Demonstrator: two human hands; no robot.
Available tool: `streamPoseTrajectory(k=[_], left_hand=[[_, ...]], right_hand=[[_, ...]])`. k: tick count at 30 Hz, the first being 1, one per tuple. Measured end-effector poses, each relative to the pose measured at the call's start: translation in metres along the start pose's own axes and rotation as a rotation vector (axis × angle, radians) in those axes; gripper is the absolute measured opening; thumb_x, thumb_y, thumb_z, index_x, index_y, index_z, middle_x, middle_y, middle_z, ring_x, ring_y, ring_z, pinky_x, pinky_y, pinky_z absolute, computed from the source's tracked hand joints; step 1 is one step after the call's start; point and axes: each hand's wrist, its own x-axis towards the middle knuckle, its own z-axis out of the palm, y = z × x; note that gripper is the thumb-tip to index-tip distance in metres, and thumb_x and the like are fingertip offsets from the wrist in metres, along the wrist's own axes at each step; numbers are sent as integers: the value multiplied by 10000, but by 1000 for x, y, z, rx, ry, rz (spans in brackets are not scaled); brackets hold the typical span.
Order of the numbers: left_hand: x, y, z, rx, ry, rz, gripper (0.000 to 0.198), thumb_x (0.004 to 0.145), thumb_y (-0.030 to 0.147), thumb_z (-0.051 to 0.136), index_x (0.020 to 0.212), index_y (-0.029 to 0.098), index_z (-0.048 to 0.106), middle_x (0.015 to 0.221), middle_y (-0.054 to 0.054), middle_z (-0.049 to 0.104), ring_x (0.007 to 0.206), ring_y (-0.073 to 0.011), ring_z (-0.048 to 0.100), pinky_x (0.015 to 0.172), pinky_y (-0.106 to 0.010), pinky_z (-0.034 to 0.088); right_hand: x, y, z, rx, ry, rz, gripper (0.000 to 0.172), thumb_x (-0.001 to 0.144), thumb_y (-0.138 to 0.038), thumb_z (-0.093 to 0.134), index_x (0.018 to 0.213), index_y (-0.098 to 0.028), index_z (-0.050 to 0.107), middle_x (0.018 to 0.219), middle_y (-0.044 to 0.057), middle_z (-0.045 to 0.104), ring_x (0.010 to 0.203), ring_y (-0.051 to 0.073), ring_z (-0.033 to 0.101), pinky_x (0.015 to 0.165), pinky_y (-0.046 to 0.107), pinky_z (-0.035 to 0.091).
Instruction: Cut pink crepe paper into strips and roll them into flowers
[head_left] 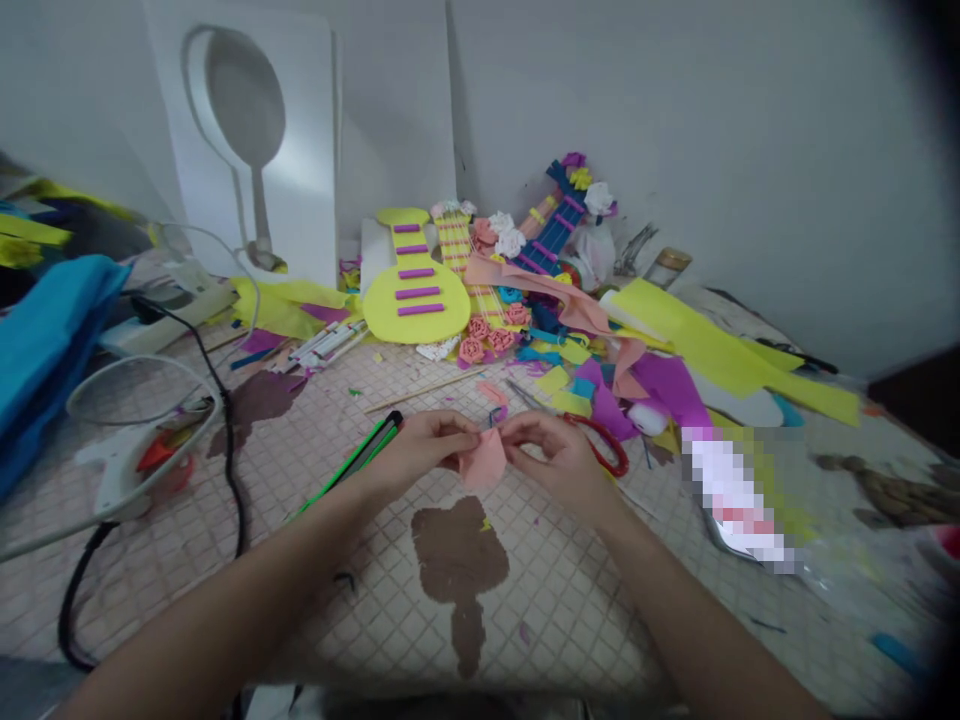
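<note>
Between my two hands, above the middle of the table, is a small piece of pink crepe paper. My left hand pinches its left edge with closed fingertips. On the other side, the fingers of my right hand close on its right edge. Scissors with red handles lie just beyond my right hand, partly hidden by it. A green and black cutter-like tool lies next to my left wrist, partly covered by the forearm.
A yellow paper guitar leans at the back amid paper flowers and crepe scraps. A white glue gun with a black cord lies left. A phone is at right. A thin stick lies beyond my hands.
</note>
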Motion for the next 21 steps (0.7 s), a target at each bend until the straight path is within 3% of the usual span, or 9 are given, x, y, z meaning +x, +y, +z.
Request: streamPoseTrajectory(k=[4,7,11,14,21], left_hand=[[0,1,-1,104,-40,21,173,660,284,611,715,120,603,545,25,532,486,-67,487,500,-200,404],[2,0,-3,198,-25,64,185,684,289,579,736,116,620,583,-6,575,518,-92,521,519,-223,429],[3,-1,-4,380,122,220,233,743,326,538,837,136,634,854,-70,650,737,-159,581,629,-263,455],[-5,4,0,498,197,318,215,750,295,545,900,171,638,948,-56,652,841,-180,571,702,-273,441],[-40,2,12,1053,78,470,184,775,207,514,928,172,612,881,-43,664,805,-175,578,761,-307,432]], right_hand=[[-4,1,3,-320,-11,-319,161,771,-87,559,823,-211,648,847,33,593,785,146,582,686,284,479],[-10,3,5,-505,45,-448,161,797,-95,540,787,-210,653,793,25,561,743,143,562,650,277,465],[-24,8,6,-805,132,-467,160,815,-110,527,774,-189,660,690,30,545,683,165,523,643,311,451],[-37,15,5,-901,84,-442,140,812,-124,543,787,-184,667,673,37,560,679,184,517,656,330,446],[-52,28,1,-901,71,-410,135,820,-166,564,909,-186,663,791,61,628,748,199,546,721,355,442]])
